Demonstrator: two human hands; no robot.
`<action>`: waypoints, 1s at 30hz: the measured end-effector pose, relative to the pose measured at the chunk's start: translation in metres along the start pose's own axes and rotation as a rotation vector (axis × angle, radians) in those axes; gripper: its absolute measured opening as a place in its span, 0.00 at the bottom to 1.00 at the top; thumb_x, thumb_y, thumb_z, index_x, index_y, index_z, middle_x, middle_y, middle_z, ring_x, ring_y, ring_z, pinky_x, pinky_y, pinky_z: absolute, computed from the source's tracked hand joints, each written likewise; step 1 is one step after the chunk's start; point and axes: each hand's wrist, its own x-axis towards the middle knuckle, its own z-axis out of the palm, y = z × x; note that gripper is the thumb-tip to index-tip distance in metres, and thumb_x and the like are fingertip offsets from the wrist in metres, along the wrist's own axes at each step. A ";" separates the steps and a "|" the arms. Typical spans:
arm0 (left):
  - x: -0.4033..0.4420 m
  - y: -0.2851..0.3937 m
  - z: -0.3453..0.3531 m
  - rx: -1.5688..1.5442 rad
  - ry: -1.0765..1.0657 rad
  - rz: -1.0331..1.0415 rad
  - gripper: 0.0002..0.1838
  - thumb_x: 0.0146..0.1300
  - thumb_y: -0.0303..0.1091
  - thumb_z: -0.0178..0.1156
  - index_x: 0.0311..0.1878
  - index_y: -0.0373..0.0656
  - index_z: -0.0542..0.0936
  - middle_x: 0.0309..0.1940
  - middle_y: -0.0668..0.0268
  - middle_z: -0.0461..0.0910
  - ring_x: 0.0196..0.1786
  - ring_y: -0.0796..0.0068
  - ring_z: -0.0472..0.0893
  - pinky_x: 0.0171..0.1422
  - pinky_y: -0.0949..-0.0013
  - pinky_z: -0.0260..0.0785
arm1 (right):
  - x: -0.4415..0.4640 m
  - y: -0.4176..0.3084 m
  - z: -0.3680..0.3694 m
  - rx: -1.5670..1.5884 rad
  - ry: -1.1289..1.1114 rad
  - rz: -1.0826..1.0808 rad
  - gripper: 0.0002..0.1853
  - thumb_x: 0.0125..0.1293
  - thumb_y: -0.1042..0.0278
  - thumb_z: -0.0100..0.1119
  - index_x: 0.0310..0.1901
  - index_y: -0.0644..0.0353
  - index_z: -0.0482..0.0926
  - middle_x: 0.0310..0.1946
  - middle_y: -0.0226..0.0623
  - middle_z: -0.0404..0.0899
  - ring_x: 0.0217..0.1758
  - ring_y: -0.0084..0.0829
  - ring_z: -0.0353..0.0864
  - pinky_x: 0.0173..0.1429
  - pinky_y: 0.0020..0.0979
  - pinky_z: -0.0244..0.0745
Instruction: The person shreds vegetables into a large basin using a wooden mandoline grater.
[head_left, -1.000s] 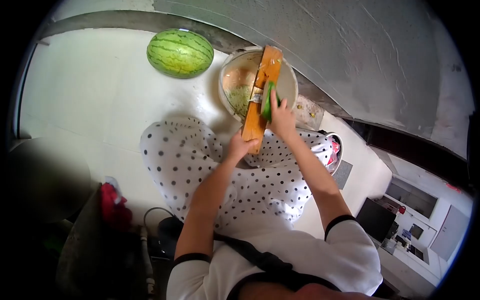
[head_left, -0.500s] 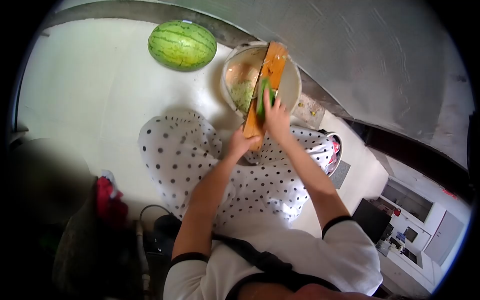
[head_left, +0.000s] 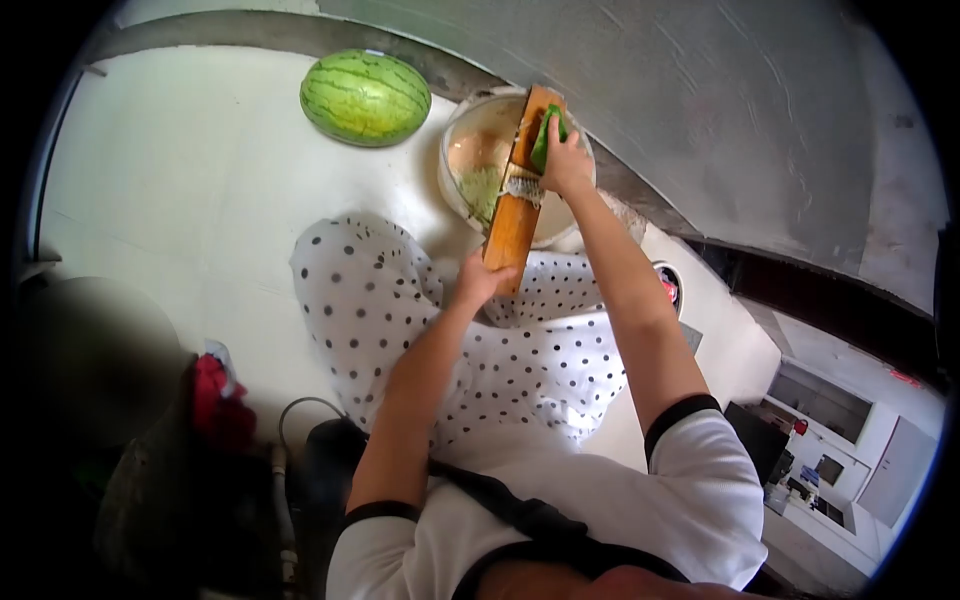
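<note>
A long wooden grater [head_left: 513, 228] lies slanted across a round pale bucket [head_left: 447, 150], its metal shredding teeth showing near the middle. My left hand [head_left: 484, 277] is wrapped round the grater's near end. Toward the far end, my right hand [head_left: 567, 163] grips a green vegetable piece [head_left: 543, 142] against the wood, above the teeth. The exact kind of vegetable cannot be made out. Pale green shreds [head_left: 480, 190] are heaped in the bucket on the left of the grater, and a few bits cling to the board.
A whole watermelon [head_left: 366, 97] sits on the pale floor [head_left: 200, 180] left of the bucket. A grey wall [head_left: 720, 130] rises behind. Polka-dot fabric [head_left: 375, 300] covers my legs. A container with red items [head_left: 668, 287] stands to the right.
My right hand has slid the green piece up the grater toward its far end, uncovering the metal teeth. My left hand still holds the near end.
</note>
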 end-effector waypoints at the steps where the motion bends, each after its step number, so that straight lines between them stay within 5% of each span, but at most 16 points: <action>1: 0.000 -0.002 0.001 0.070 0.033 0.004 0.24 0.43 0.35 0.70 0.45 0.38 0.75 0.36 0.61 0.81 0.38 0.72 0.79 0.46 0.71 0.69 | -0.006 0.006 -0.004 0.032 -0.014 -0.070 0.58 0.39 0.62 0.71 0.68 0.47 0.39 0.49 0.47 0.65 0.43 0.45 0.77 0.41 0.39 0.76; 5: 0.002 -0.008 0.004 -0.020 -0.049 -0.008 0.31 0.40 0.33 0.71 0.52 0.41 0.72 0.41 0.61 0.80 0.43 0.67 0.79 0.49 0.68 0.68 | -0.082 0.029 -0.010 0.259 -0.151 -0.227 0.58 0.37 0.60 0.71 0.67 0.45 0.39 0.53 0.50 0.66 0.41 0.49 0.78 0.42 0.41 0.76; 11: 0.002 -0.009 0.002 -0.048 -0.075 0.011 0.30 0.41 0.33 0.70 0.51 0.41 0.73 0.41 0.61 0.80 0.43 0.67 0.79 0.50 0.68 0.68 | -0.146 0.030 0.011 0.299 0.029 -0.247 0.52 0.38 0.62 0.68 0.66 0.41 0.48 0.56 0.41 0.67 0.42 0.49 0.77 0.43 0.41 0.76; 16: 0.007 -0.012 0.003 -0.014 -0.065 -0.044 0.29 0.41 0.35 0.69 0.50 0.42 0.73 0.40 0.60 0.80 0.43 0.65 0.80 0.48 0.67 0.69 | -0.151 0.028 0.000 0.374 -0.062 -0.164 0.49 0.42 0.63 0.66 0.66 0.32 0.49 0.58 0.41 0.66 0.41 0.50 0.77 0.44 0.41 0.77; 22: 0.004 -0.011 0.007 0.031 0.012 -0.006 0.29 0.40 0.36 0.70 0.49 0.42 0.73 0.38 0.58 0.80 0.42 0.62 0.79 0.48 0.66 0.69 | -0.150 0.026 -0.021 0.164 -0.092 -0.308 0.45 0.46 0.58 0.65 0.66 0.34 0.51 0.52 0.44 0.70 0.39 0.48 0.79 0.42 0.42 0.77; 28: 0.006 -0.008 0.005 0.125 0.009 -0.044 0.30 0.39 0.37 0.71 0.49 0.43 0.73 0.39 0.58 0.80 0.42 0.60 0.79 0.48 0.65 0.69 | -0.056 0.007 -0.011 0.216 0.071 -0.125 0.43 0.47 0.57 0.64 0.65 0.35 0.53 0.49 0.45 0.71 0.34 0.48 0.80 0.35 0.43 0.77; 30: 0.007 -0.012 0.004 0.029 -0.023 -0.010 0.30 0.39 0.37 0.71 0.49 0.43 0.73 0.39 0.58 0.80 0.43 0.61 0.79 0.48 0.65 0.69 | -0.094 0.012 -0.008 0.149 0.058 -0.185 0.43 0.47 0.56 0.64 0.65 0.34 0.53 0.49 0.45 0.71 0.33 0.48 0.80 0.33 0.42 0.78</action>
